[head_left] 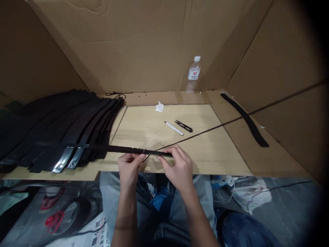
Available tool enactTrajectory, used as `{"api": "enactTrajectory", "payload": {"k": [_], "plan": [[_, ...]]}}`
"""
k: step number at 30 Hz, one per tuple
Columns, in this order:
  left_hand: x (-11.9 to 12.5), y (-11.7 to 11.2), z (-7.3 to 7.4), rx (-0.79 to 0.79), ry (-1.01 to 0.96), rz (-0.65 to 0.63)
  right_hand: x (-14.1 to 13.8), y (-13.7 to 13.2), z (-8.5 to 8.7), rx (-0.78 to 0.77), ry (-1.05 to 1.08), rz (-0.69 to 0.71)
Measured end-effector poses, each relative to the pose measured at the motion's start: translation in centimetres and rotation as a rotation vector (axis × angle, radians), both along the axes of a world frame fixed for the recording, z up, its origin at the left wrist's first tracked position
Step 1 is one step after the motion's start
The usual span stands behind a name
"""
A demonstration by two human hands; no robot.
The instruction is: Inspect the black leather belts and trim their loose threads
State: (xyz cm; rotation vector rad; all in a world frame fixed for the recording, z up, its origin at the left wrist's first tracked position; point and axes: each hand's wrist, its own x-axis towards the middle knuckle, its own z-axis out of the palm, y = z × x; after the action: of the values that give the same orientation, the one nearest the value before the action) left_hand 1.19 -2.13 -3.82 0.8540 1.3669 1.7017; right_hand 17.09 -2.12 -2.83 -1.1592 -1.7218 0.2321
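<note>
A long narrow black strap is held edge-on above the front of a pale wooden board. My left hand pinches it from below near its middle. My right hand grips its right end, fingers curled over the top. The strap runs left across a pile of similar black straps, two of which have shiny metal ends. A thin dark thread stretches from near my hands up to the right.
On the board lie small black thread snips, a white pen-like stick and a crumpled white scrap. A clear water bottle stands at the back. One black strap lies at the right. Cardboard walls enclose the space.
</note>
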Motion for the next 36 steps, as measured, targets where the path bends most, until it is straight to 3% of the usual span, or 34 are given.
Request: {"api": "enactTrajectory", "payload": {"k": [4, 8, 11, 15, 21, 25, 31, 36], "plan": [[0.9, -0.1, 0.2, -0.022, 0.004, 0.045, -0.3, -0.3, 0.0, 0.023, -0.061, -0.026], [1.1, -0.2, -0.2, 0.021, 0.004, -0.042, -0.5, -0.5, 0.5, 0.010, -0.113, -0.045], [0.7, -0.1, -0.4, 0.056, -0.082, -0.108, -0.5, -0.5, 0.7, -0.072, -0.086, 0.010], [0.2, 0.2, -0.2, 0.082, -0.162, -0.083, -0.4, -0.5, 0.7, -0.157, -0.041, 0.128], [0.4, 0.2, -0.2, 0.078, -0.106, -0.086, -0.8, -0.8, 0.5, -0.065, -0.030, 0.113], [0.9, 0.1, -0.3, 0.012, -0.083, -0.022, -0.9, -0.6, 0.6, -0.045, -0.052, 0.100], [0.8, 0.2, 0.4, 0.134, -0.213, -0.044, -0.2, -0.2, 0.3, -0.153, 0.024, 0.176], [0.8, 0.2, 0.4, 0.143, -0.209, -0.030, -0.6, -0.4, 0.2, -0.047, 0.040, 0.121]]}}
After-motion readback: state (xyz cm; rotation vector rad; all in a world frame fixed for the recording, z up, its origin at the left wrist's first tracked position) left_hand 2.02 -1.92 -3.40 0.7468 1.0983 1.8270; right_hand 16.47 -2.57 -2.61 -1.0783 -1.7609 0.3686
